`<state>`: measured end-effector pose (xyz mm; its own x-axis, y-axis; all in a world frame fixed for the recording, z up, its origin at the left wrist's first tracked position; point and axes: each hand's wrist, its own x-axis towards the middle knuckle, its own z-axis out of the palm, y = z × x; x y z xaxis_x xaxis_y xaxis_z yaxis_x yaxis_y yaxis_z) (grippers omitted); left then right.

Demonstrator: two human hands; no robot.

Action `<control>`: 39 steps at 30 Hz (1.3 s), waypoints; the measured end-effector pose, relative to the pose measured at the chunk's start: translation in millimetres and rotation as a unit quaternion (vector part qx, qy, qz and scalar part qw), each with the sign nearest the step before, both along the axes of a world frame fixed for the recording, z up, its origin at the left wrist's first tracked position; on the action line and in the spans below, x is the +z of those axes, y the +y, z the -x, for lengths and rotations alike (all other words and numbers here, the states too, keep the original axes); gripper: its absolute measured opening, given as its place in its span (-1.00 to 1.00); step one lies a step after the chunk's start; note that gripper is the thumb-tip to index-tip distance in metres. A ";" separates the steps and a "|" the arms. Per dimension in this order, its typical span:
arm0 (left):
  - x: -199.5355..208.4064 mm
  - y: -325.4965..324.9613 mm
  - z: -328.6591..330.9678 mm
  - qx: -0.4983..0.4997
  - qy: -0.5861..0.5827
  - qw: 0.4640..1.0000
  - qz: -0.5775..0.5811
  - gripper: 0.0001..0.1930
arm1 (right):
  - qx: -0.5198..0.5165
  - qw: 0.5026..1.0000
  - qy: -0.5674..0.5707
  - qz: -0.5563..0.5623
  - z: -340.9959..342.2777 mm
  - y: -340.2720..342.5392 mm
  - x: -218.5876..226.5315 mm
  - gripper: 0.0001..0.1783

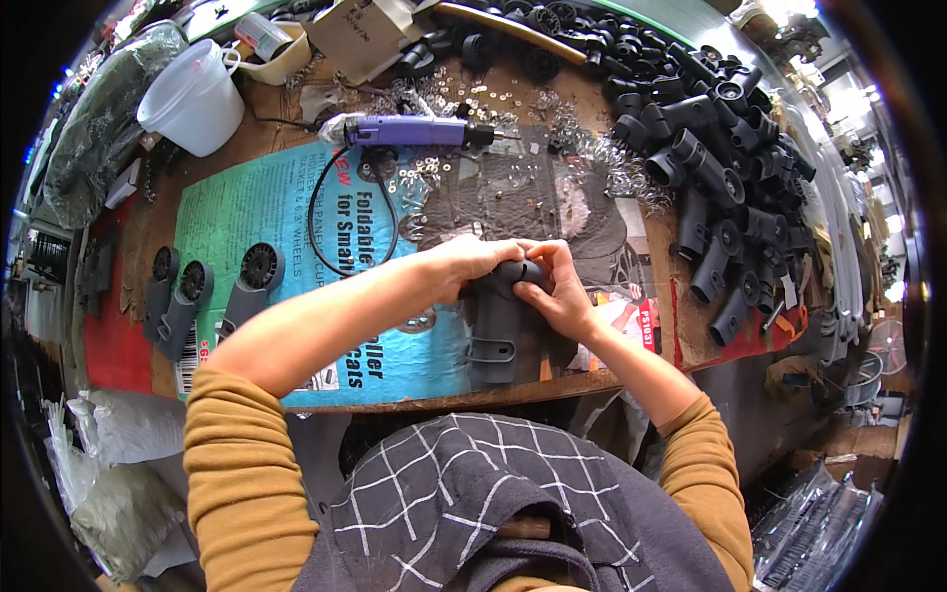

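At the middle of the workbench my two hands meet over a dark grey plastic joint part (496, 321) with a round top and a slotted lower end. My left hand (472, 261) has its fingers closed on the top from the left. The fingers of my right hand (564, 298) pinch the round head from the right; whether they hold a smaller piece there I cannot make out. Beyond them lies a purple electric screwdriver (409, 130), its bit pointing right. Several similar grey parts with toothed round heads (259, 268) stand to the left.
A big heap of black plastic parts (705, 168) fills the right side. Loose washers and small metal pieces (513, 94) are scattered at the back. A white bucket (195, 104) stands back left. Printed cardboard (237, 202) covers the bench, with the screwdriver's black cord (395, 232) across it.
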<state>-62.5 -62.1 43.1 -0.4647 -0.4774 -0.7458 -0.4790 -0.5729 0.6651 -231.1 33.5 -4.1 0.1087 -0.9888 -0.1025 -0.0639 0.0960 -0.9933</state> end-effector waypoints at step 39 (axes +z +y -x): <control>-35.4 77.5 -88.7 0.138 0.108 0.826 0.535 -0.51 | 0.047 0.899 0.319 0.297 -104.2 38.4 35.7 -0.74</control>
<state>26.2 15.4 7.7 -0.2961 -0.9193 0.2592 -0.2316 0.3324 0.9143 -126.9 71.9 31.6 0.3016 -0.8788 0.3697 -0.6181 -0.4755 -0.6260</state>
